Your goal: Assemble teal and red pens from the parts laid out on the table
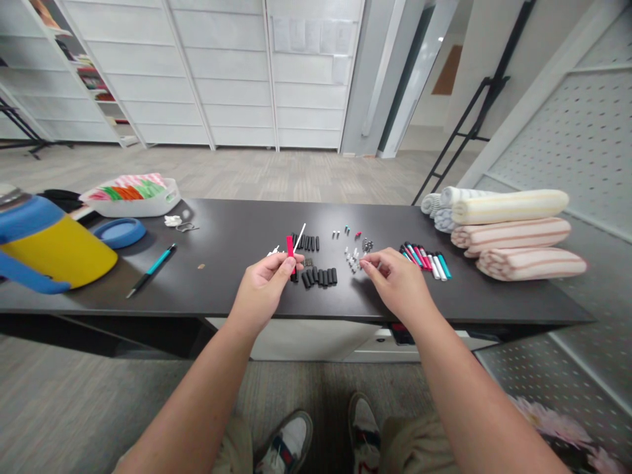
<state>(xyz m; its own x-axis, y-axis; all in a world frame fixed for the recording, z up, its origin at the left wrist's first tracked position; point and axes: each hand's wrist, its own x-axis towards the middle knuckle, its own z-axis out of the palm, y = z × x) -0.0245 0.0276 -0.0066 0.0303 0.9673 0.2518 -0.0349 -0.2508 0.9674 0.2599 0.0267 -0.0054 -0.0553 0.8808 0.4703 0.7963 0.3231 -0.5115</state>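
My left hand (264, 283) is closed, thumb against fingers, on a red pen barrel (289, 245) with a dark lower end. A thin white stick, like a pen refill (299, 236), slants up beside it. My right hand (397, 280) pinches over a scatter of tiny white and silver pen parts (351, 259); whatever is between its fingertips is too small to name. Near my left hand lie short black sleeves (326, 276), another row of black pieces (311, 243) and some small springs (308, 262). Coloured barrels (428, 260) in red, white and teal lie beyond my right hand.
Rolled towels (523, 243) are stacked at the table's right end. On the left stand a yellow and blue jug (59, 247), a blue lid (120, 232) and a white basket (133, 207). A teal and black pen (152, 270) lies on the dark table (222, 224).
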